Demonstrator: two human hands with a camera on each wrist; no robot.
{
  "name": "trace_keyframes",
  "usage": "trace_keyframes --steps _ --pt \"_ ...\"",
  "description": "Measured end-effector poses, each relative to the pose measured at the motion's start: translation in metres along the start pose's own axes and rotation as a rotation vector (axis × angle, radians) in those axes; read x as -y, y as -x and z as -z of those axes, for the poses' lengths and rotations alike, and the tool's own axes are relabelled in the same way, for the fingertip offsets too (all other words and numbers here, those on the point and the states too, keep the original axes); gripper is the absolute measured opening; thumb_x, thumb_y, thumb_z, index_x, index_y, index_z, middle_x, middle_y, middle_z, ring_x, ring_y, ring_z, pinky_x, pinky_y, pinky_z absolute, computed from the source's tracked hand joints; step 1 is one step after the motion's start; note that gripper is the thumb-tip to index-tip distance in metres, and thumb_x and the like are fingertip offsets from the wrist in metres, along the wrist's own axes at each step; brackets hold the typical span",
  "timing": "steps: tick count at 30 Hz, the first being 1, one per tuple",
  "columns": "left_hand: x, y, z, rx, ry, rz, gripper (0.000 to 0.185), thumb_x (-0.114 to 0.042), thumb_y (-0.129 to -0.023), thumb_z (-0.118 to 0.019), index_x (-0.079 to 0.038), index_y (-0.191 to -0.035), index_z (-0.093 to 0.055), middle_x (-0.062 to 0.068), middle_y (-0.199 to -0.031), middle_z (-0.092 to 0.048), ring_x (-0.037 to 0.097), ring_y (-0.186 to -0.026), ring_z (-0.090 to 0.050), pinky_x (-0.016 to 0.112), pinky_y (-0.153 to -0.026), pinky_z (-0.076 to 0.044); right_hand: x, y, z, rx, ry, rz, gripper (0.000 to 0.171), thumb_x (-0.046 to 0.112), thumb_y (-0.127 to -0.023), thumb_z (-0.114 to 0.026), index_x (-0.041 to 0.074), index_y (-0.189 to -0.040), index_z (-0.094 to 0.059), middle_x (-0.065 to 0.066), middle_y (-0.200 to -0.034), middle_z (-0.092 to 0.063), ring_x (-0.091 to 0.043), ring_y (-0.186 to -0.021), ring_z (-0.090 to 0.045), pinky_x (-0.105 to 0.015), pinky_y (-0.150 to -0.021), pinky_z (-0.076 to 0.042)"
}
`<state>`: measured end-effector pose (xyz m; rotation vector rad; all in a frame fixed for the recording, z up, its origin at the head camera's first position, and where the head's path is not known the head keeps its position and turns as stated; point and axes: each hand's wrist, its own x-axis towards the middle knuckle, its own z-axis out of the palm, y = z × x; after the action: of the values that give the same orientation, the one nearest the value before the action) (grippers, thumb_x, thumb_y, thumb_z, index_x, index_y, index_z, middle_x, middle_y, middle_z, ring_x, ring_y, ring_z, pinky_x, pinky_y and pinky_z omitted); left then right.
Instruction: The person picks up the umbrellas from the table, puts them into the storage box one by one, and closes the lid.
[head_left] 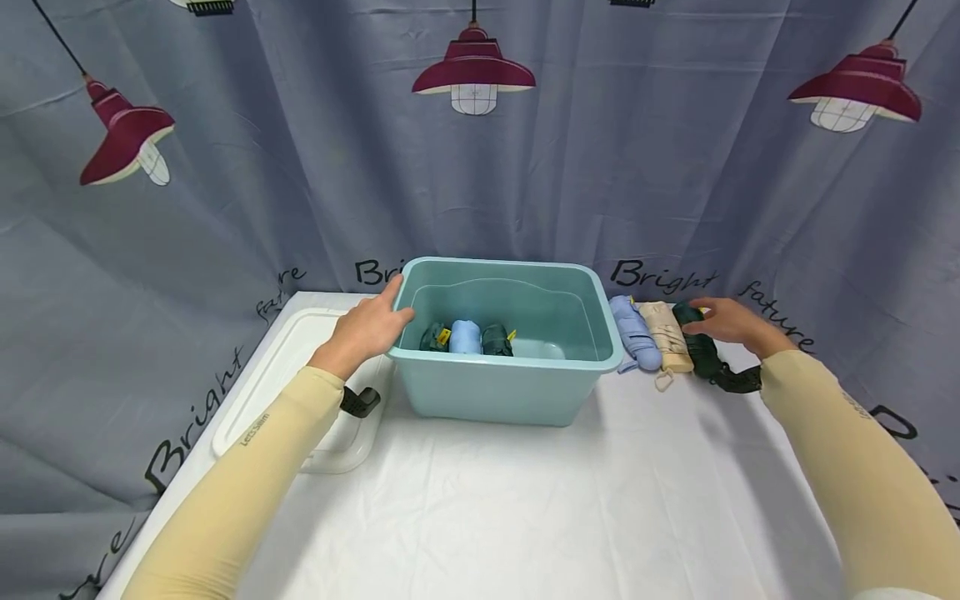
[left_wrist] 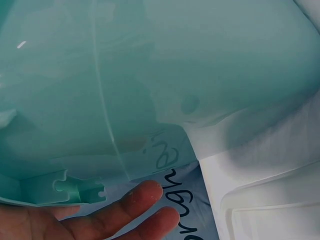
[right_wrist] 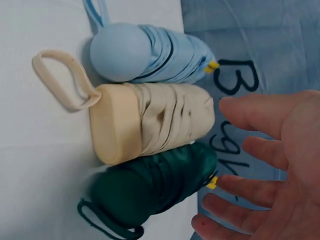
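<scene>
A teal plastic bin [head_left: 495, 392] stands mid-table and fills the left wrist view [left_wrist: 150, 75]. Inside lie a light blue folded umbrella [head_left: 465, 337] between two dark green ones [head_left: 433, 337] [head_left: 496, 340]. My left hand [head_left: 367, 329] rests with straight fingers [left_wrist: 100, 215] against the bin's left rim. To the bin's right lie three folded umbrellas side by side: light blue [head_left: 633, 333] [right_wrist: 150, 52], beige [head_left: 666, 336] [right_wrist: 150, 120] and dark green [head_left: 697, 346] [right_wrist: 150, 182]. My right hand [head_left: 731, 325] hovers open, fingers [right_wrist: 270, 175] spread, at the dark green one's far end.
A white lid [head_left: 292, 375] [left_wrist: 270, 210] lies flat left of the bin. The table [head_left: 525, 500] has a white cloth. A grey curtain printed with red lamps and black lettering hangs close behind and around the table.
</scene>
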<state>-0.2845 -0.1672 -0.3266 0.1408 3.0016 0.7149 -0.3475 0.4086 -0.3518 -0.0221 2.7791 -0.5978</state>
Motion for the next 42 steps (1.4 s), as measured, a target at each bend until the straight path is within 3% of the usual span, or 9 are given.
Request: trace_keyframes --steps 13,22,27,36,42 --pt "-0.005 0.001 0.001 0.009 0.001 0.008 0.076 -0.048 -0.1 -0.037 -0.028 -0.164 -0.002 0.022 -0.151 -0.047 0.04 -0.119 -0.059 0.058 -0.091 -0.046 -0.023 -0.01 -0.01 0.012 -0.087 -0.042 0.083 0.03 -0.099 -0.058 -0.011 -0.155 -0.013 -0.043 -0.155 -0.012 -0.061 -0.136 -0.027 -0.068 -0.106 -0.034" --pt "-0.005 0.001 0.0 0.004 -0.004 0.025 0.076 -0.048 -0.099 -0.038 -0.029 -0.164 -0.003 0.022 -0.152 -0.046 0.041 -0.122 -0.058 0.058 -0.092 -0.046 -0.032 -0.016 -0.018 0.015 -0.122 -0.072 0.086 0.028 -0.097 -0.061 -0.013 -0.154 -0.011 -0.043 -0.153 -0.013 -0.059 -0.132 -0.034 -0.067 -0.102 -0.04" --pt "-0.005 0.001 -0.001 0.007 0.003 0.029 0.076 -0.05 -0.099 -0.037 -0.03 -0.164 -0.003 0.022 -0.154 -0.044 0.041 -0.126 -0.056 0.059 -0.095 -0.045 -0.034 -0.018 -0.021 0.013 -0.137 -0.069 0.091 0.028 -0.095 -0.063 -0.012 -0.155 -0.007 -0.044 -0.152 -0.014 -0.051 -0.121 -0.041 -0.059 -0.092 -0.048" --pt "-0.005 0.001 -0.002 0.006 0.001 0.028 0.076 -0.049 -0.099 -0.037 -0.029 -0.164 -0.004 0.022 -0.152 -0.046 0.04 -0.122 -0.058 0.057 -0.093 -0.045 -0.035 -0.024 -0.027 0.031 -0.122 -0.104 0.098 0.029 -0.094 -0.064 -0.009 -0.156 0.002 -0.044 -0.154 -0.006 -0.06 -0.132 -0.03 -0.064 -0.099 -0.043" --pt "-0.006 0.001 -0.001 -0.001 -0.011 0.028 0.076 -0.049 -0.098 -0.038 -0.028 -0.164 -0.005 0.022 -0.151 -0.048 0.04 -0.118 -0.059 0.056 -0.09 -0.046 -0.039 -0.029 -0.031 0.023 -0.135 -0.111 0.1 0.028 -0.094 -0.066 -0.007 -0.156 0.004 -0.045 -0.153 -0.006 -0.059 -0.13 -0.031 -0.064 -0.097 -0.043"
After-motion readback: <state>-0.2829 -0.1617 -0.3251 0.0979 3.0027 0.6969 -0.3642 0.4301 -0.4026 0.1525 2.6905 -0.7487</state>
